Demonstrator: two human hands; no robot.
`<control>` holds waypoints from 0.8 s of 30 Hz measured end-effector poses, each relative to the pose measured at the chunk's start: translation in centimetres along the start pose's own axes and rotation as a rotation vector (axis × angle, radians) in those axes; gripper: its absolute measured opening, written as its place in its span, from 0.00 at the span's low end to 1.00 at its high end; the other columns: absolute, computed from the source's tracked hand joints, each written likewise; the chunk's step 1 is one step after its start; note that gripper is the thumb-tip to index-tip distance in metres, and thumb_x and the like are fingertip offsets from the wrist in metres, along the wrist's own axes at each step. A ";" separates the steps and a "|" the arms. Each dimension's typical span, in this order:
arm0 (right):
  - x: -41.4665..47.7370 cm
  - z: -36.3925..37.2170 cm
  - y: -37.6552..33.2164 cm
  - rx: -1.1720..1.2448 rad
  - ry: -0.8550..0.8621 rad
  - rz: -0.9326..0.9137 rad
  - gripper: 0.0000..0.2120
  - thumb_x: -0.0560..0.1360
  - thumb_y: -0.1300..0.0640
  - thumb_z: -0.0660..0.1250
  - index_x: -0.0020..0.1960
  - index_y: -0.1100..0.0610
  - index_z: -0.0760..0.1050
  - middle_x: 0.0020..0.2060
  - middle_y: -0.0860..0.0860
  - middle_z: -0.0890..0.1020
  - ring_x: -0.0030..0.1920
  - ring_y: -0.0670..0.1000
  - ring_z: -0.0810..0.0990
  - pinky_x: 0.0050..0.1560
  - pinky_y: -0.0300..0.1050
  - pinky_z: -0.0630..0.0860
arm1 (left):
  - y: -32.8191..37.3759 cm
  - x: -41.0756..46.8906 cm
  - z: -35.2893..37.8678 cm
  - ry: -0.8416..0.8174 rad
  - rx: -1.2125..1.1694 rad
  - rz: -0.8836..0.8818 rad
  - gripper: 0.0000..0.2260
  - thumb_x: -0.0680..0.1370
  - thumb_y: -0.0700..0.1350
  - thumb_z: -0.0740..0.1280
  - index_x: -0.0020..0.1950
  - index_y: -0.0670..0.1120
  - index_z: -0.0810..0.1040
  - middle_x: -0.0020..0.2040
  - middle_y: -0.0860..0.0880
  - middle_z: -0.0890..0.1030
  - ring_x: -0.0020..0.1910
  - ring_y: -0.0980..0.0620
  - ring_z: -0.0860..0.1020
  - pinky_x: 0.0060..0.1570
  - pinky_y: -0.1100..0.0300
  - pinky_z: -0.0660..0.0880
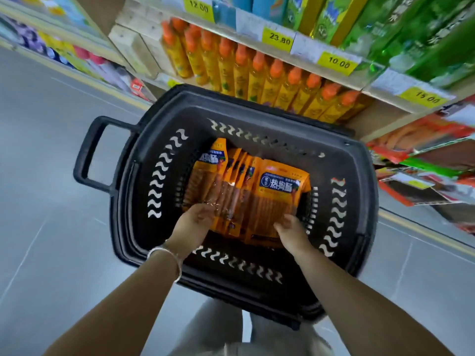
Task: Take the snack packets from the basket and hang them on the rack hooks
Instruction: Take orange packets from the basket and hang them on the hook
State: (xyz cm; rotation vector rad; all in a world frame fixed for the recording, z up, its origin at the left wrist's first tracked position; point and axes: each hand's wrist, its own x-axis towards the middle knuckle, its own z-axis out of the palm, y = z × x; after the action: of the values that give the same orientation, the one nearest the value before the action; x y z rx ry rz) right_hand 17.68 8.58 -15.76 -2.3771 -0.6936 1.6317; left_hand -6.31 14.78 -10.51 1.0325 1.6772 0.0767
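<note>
Looking down into a black plastic basket standing on a grey tiled floor, close against a wooden shelf unit. At the bottom of it, a bundle of orange snack packets, fanned and overlapping. Blue labels with white Chinese print toward the far wall, clear lower halves with thin sausage-like sticks toward the near wall. All of them lying inside the basket, none lifted above the rim.

Both bare forearms reaching in over the near rim. Left hand on the left part of the bundle, fingers curled down over the clear film there and seemingly gripping it, though blurred. Silver bracelet round the left wrist. Right hand at the lower right corner of the frontmost packet, thumb and bent fingers closed on its bottom edge. Hands apart from each other, with packets between them.

Looped black handle sticking out from the basket's left end. Wavy slots through the walls on all four sides.

Beyond the basket, a row of yellow bottles with orange caps on the lower shelf. Yellow price tags reading 12.00, 23.80, 10.00 and 15.00 along the shelf edges. Green cartons and packs on the top shelf, blurred. To the right, a rack with hanging red and green packets, motion-blurred. Light trousers at the bottom edge, below the basket.
</note>
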 end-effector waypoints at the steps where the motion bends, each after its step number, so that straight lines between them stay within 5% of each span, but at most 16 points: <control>1: 1.0 0.5 0.4 0.002 0.012 0.021 0.25 0.79 0.52 0.62 0.73 0.57 0.62 0.69 0.54 0.69 0.68 0.55 0.69 0.66 0.47 0.66 | -0.3 0.8 0.2 -0.011 -0.003 -0.009 0.13 0.77 0.43 0.64 0.45 0.63 0.75 0.48 0.59 0.80 0.47 0.60 0.78 0.41 0.71 0.68; 8: 7.7 2.0 2.2 0.171 0.149 0.118 0.26 0.78 0.52 0.62 0.75 0.51 0.59 0.65 0.56 0.74 0.61 0.58 0.75 0.63 0.53 0.71 | -1.5 4.6 1.8 -0.068 -0.011 -0.058 0.07 0.78 0.45 0.63 0.52 0.58 0.74 0.45 0.61 0.78 0.44 0.63 0.76 0.36 0.73 0.66; 12: 9.0 3.4 2.5 0.257 0.095 0.209 0.41 0.74 0.43 0.66 0.77 0.48 0.46 0.72 0.53 0.65 0.69 0.58 0.68 0.69 0.53 0.65 | -1.9 5.1 2.0 -0.089 -0.034 -0.091 0.08 0.78 0.45 0.63 0.47 0.60 0.74 0.46 0.61 0.77 0.43 0.63 0.76 0.32 0.76 0.68; 16: 8.6 5.4 1.8 0.052 0.209 0.178 0.51 0.64 0.41 0.76 0.76 0.54 0.50 0.72 0.56 0.65 0.69 0.60 0.67 0.69 0.54 0.66 | -1.9 5.5 1.9 -0.099 -0.030 -0.111 0.09 0.78 0.45 0.64 0.47 0.61 0.74 0.48 0.60 0.78 0.44 0.62 0.76 0.35 0.74 0.67; 20: 8.0 7.5 1.2 0.134 0.225 0.157 0.36 0.64 0.48 0.78 0.66 0.59 0.68 0.63 0.57 0.73 0.61 0.57 0.74 0.58 0.43 0.70 | -2.2 5.8 1.6 -0.118 -0.009 -0.137 0.09 0.78 0.46 0.63 0.55 0.58 0.75 0.49 0.60 0.78 0.42 0.62 0.76 0.34 0.72 0.68; 24: 7.5 7.4 1.0 0.248 0.231 0.157 0.19 0.67 0.51 0.76 0.49 0.53 0.69 0.53 0.53 0.74 0.41 0.45 0.73 0.38 0.37 0.68 | -2.2 6.0 1.1 -0.119 0.022 -0.152 0.06 0.78 0.49 0.63 0.53 0.60 0.73 0.49 0.60 0.76 0.47 0.62 0.74 0.39 0.69 0.67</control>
State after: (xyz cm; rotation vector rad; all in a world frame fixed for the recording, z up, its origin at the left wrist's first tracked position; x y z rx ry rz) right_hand 13.37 10.39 -25.18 -2.4302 -0.2533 1.3716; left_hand -6.78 16.90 -16.64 0.9054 1.6448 -0.1006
